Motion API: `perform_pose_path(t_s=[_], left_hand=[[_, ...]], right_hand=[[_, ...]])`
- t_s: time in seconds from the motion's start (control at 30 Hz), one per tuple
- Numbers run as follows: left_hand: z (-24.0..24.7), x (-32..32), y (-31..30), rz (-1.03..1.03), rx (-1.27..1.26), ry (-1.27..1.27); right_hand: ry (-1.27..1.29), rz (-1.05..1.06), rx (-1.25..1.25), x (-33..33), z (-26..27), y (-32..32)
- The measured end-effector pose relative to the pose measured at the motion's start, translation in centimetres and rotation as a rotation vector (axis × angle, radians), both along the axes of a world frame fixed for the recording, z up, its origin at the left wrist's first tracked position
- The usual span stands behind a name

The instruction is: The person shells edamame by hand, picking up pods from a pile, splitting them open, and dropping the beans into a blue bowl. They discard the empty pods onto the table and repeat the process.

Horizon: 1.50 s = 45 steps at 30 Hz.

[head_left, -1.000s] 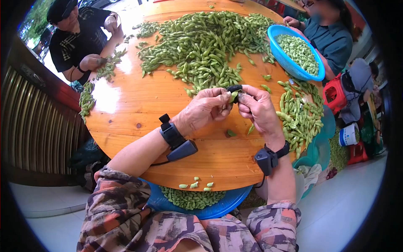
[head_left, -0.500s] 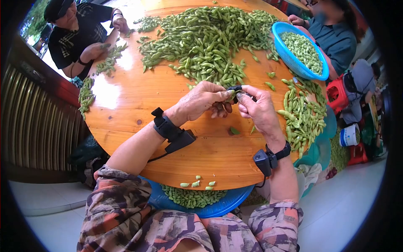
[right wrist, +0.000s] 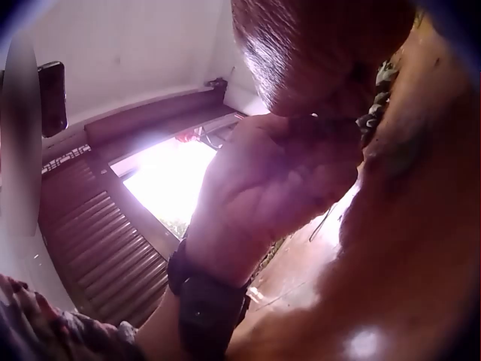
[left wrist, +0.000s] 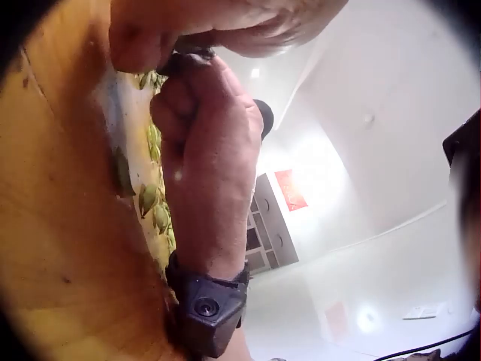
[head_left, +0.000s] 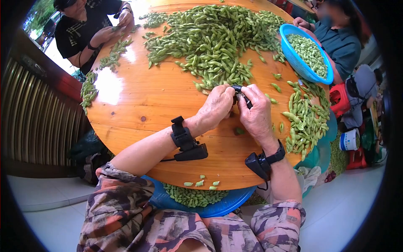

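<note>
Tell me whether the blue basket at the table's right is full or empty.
Not empty: the basket looks well filled, green beans spread across it, some blue wall showing above them.

Left hand (head_left: pixel 216 105) plus right hand (head_left: pixel 257 111): two. Wrist cameras (head_left: pixel 191 152): two. Round wooden table (head_left: pixel 159 105): one. Blue baskets (head_left: pixel 294 64): two, both with shelled beans (head_left: pixel 308 54), too many to count. Loose beans (head_left: pixel 199 183) at near table edge: five. Large pod heap (head_left: pixel 205 42): one. Smaller pod heap (head_left: pixel 308 122), right side: one. Single pods (head_left: pixel 276 87): uncountable. Other people (head_left: pixel 339 42) at this table: two. Red stool (head_left: pixel 339 100), clearly made out: one. White bucket (head_left: pixel 347 140): one.
</note>
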<state>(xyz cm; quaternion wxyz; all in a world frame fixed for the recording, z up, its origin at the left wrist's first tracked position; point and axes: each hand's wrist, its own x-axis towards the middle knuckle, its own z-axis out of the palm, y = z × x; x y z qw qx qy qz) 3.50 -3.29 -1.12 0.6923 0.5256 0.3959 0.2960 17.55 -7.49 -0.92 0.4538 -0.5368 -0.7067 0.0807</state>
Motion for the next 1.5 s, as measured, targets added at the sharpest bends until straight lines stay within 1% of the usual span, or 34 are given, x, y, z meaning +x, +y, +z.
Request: perform_pose_path(t_s=[0.03,0.07,0.1,0.13,0.2,0.23,0.3,0.4,0.43,0.5,0.53,0.6,0.63,0.7,0.8,0.87,0.93,0.97,1.0,1.03,1.1,1.13,1.2,1.23,1.27,1.3,1.33,1.4,1.5], left_hand=[[-0.9,-0.3,0.1,0.0,0.001,0.0],[-2.6,-0.7,0.5,-0.023,0.355,-0.011],[-2.0,-0.9,0.3,-0.046,0.709,-0.021],[-1.3,-0.7,0.3,-0.047,0.711,-0.022],[0.5,-0.1,0.2,0.067,-0.369,-0.296],[0.3,-0.1,0.3,0.065,-0.368,-0.295],[-0.3,-0.1,0.5,-0.019,-0.276,-0.343],[-1.0,0.0,0.6,0.007,-0.29,-0.375],[-1.6,0.0,0.7,0.006,-0.29,-0.374],[-2.2,-0.1,0.9,-0.043,-0.303,-0.506],[-2.2,0.0,0.9,-0.046,-0.301,-0.506],[-1.9,0.0,0.7,-0.066,-0.295,-0.538],[-1.6,0.1,0.6,-0.071,-0.293,-0.537],[-1.0,0.1,0.5,-0.089,-0.32,-0.484],[-0.7,-0.2,0.9,-0.15,-0.322,-0.504],[-0.1,-0.1,0.7,-0.132,-0.292,-0.454],[0.1,0.1,0.5,-0.114,-0.265,-0.405],[-0.1,0.2,0.5,-0.127,-0.169,-0.347],[-0.2,0.3,0.4,-0.14,-0.074,-0.288],[-0.3,0.3,0.3,-0.139,-0.075,-0.287],[0.0,0.3,0.0,-0.132,0.049,-0.207],[0.4,0.3,-0.2,-0.131,0.049,-0.206],[1.2,0.2,-0.6,-0.096,0.088,-0.123],[1.1,0.1,-0.5,-0.096,0.087,-0.122],[1.0,-0.1,-0.3,-0.117,0.022,-0.178],[0.8,-0.2,-0.1,-0.137,-0.043,-0.234],[0.4,-0.2,0.1,-0.134,-0.044,-0.233],[-0.2,-0.1,0.4,-0.113,-0.171,-0.328],[-0.8,0.1,0.5,-0.085,-0.215,-0.398]], right_hand=[[0.0,0.0,0.001,0.0,0.1,0.0],[0.03,-0.004,-0.022,0.0,0.2,0.0],[0.06,-0.01,-0.044,0.1,0.3,-0.1],[0.06,-0.011,-0.042,0.2,0.3,-0.1],[0.081,-0.009,-0.063,0.4,0.3,0.0],[0.082,-0.011,-0.062,0.4,0.3,-0.1],[0.034,0.007,-0.001,0.3,0.4,-0.1],[0.034,0.031,0.044,0.2,0.4,-0.1],[0.034,0.03,0.044,0.3,0.5,-0.1],[0.06,0.013,-0.014,0.5,0.7,-0.2],[0.06,0.01,-0.011,0.6,0.8,-0.2],[0.276,0.034,-0.142,1.0,0.9,-0.2],[0.276,0.03,-0.139,1.3,0.9,-0.1],[0.507,0.041,-0.292,2.0,0.8,0.0],[0.571,0.027,-0.36,2.5,1.5,-0.2],[0.606,0.031,-0.386,2.5,1.6,-0.2],[0.501,0.014,-0.298,2.4,1.3,-0.1],[0.502,0.014,-0.298,2.4,1.1,-0.1],[0.436,-0.002,-0.283,2.4,0.9,0.0],[0.371,-0.018,-0.269,2.4,0.7,0.1],[0.36,-0.023,-0.267,2.3,0.7,0.1],[0.347,-0.03,-0.264,2.2,0.7,0.1],[0.307,-0.027,-0.233,1.9,1.1,-0.1],[0.267,-0.024,-0.201,1.7,1.2,-0.3],[0.267,-0.023,-0.202,1.6,1.3,-0.3],[0.207,-0.023,-0.166,1.5,1.3,-0.3],[0.147,-0.023,-0.13,1.4,1.3,-0.3],[0.121,-0.009,-0.094,1.4,1.1,-0.2],[0.059,0.023,-0.032,1.3,1.1,-0.2]])
